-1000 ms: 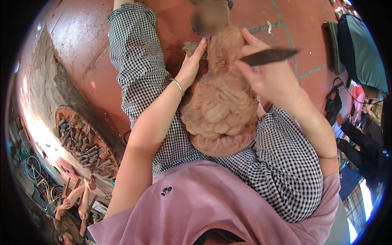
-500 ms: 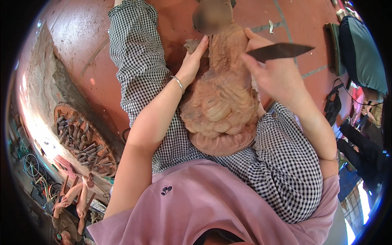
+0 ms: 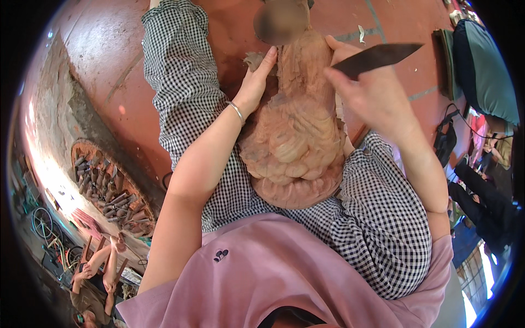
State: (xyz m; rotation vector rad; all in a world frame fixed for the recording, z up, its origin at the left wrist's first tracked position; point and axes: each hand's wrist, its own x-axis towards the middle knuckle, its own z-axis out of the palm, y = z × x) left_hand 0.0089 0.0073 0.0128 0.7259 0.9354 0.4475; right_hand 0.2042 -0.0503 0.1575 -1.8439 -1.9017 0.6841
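Observation:
A reddish-brown wood carving (image 3: 292, 139) leans along my lap between my legs, its rounded, lobed base toward me. At its far end is a rounded, blurred part. My left hand (image 3: 255, 86), with a silver bangle at the wrist, grips the left side of the carving's narrower upper part; its fingers are mostly hidden. Beside that thumb is a ragged grey-brown piece (image 3: 254, 59), whose kind I cannot make out. In my right hand (image 3: 377, 95) is a dark, flat, pointed blade-like piece (image 3: 380, 59), held near the carving's right side, with the fingertips close to the wood.
On the left, a long wooden slab (image 3: 90, 115) has a hollow full of carving tools (image 3: 112, 188). Another person (image 3: 93, 279) sits at lower left. Red floor tiles (image 3: 235, 27) lie ahead. A grey-green cushion (image 3: 484, 71) and a black bag (image 3: 447, 134) are at right.
My right hand shifts slightly with the dark piece, whose tip now sits a little higher. The carving and my left hand appear slightly farther left in the picture; the left grip looks the same.

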